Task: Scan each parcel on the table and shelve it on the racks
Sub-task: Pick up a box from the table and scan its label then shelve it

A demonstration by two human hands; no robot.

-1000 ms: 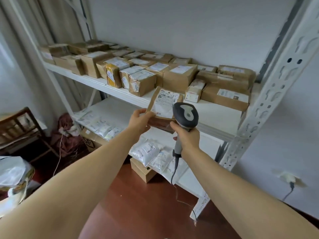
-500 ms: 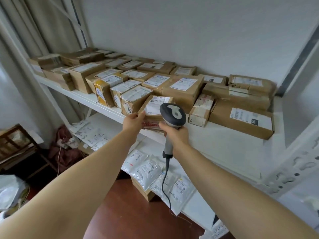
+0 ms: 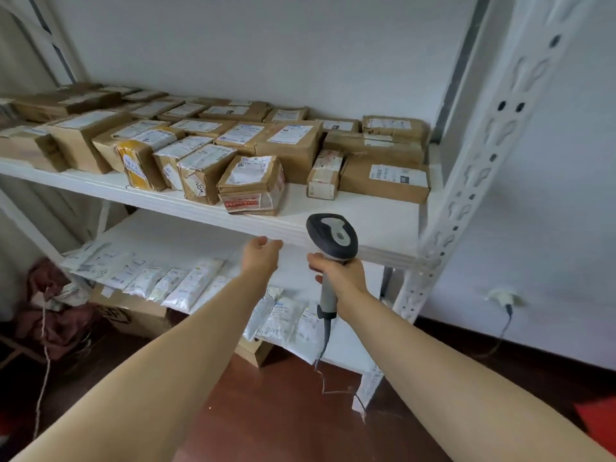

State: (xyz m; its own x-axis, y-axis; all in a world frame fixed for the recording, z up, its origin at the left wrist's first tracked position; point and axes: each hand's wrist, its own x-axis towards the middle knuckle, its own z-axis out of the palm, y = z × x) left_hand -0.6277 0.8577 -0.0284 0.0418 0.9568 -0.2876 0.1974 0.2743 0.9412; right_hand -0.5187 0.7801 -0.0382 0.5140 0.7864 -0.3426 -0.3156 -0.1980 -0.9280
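Okay, lower shelf: row of white mailers (image 3: 150, 278). Taped parcel (image 3: 251, 185) sits on upper shelf (image 3: 373, 221) near front edge, against neighbour box. Left hand (image 3: 261, 258) empty, fingers relaxed, just below shelf edge. Scanner (image 3: 333, 240) upright, handle gripped by right hand (image 3: 343, 275).

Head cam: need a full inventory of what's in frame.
Cardboard parcels: about two dozen, brown, upper shelf.
Front parcel: one, brown with red-printed tape, at the shelf's front edge.
Poly mailers: a dozen or more, white, lower shelf.
Rack: one, white, against wall.
Cardboard boxes: two, brown, floor under lower shelf.
Scanner: one, dark and light grey, in right hand.
Wall socket: one, white, plugged, low right wall.
Cloth heap: one, dull red, floor left.
Left hand: open, empty, below upper shelf edge.
Right hand: fingers round scanner handle.
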